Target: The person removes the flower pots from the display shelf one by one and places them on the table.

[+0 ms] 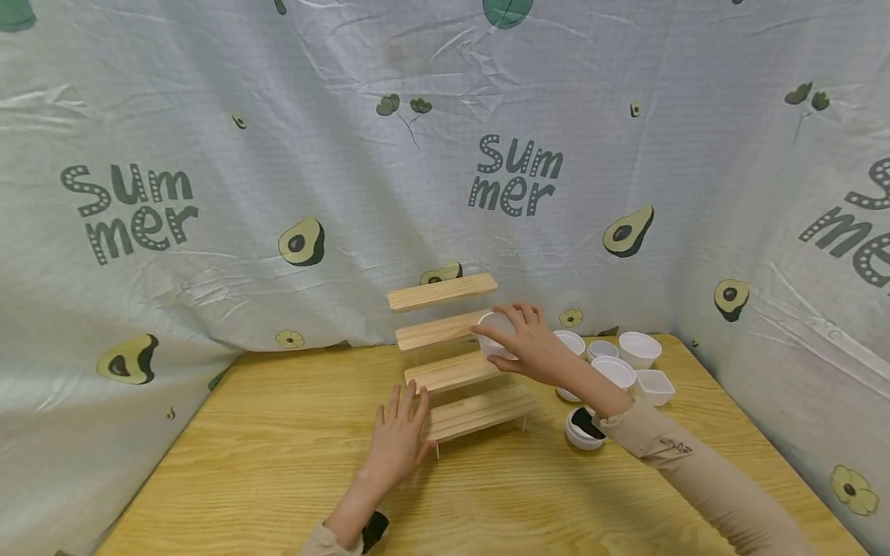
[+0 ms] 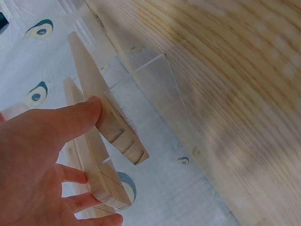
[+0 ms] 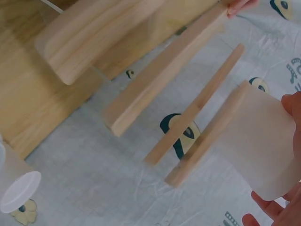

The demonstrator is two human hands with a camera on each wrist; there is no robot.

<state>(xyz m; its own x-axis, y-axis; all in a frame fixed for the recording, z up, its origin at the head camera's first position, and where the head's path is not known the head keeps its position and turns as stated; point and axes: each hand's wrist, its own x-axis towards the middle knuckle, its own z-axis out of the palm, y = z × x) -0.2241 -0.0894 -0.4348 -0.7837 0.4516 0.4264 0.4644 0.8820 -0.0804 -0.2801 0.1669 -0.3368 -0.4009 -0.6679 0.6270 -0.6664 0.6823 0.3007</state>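
Note:
A stepped wooden display rack (image 1: 480,413) with clear side supports stands on the table. At its left end, my left hand (image 1: 398,440) touches the boards with spread, mostly straight fingers. In the left wrist view, the thumb (image 2: 77,117) rests against one board (image 2: 120,132) and the other fingers touch the board ends behind it. My right hand (image 1: 535,347) holds a white plastic tub (image 1: 495,328) between thumb and fingers, in front of the rack's upper right side. The right wrist view has the tub (image 3: 261,146) near the board ends; whether it touches them I cannot tell.
Several white plastic tubs stand at the table's back right, among them a round tub (image 1: 640,351) and a square container (image 1: 653,388). Another round container (image 1: 582,432) sits nearer, partly behind the right wrist's black strap. A printed curtain (image 1: 348,193) hangs behind the table.

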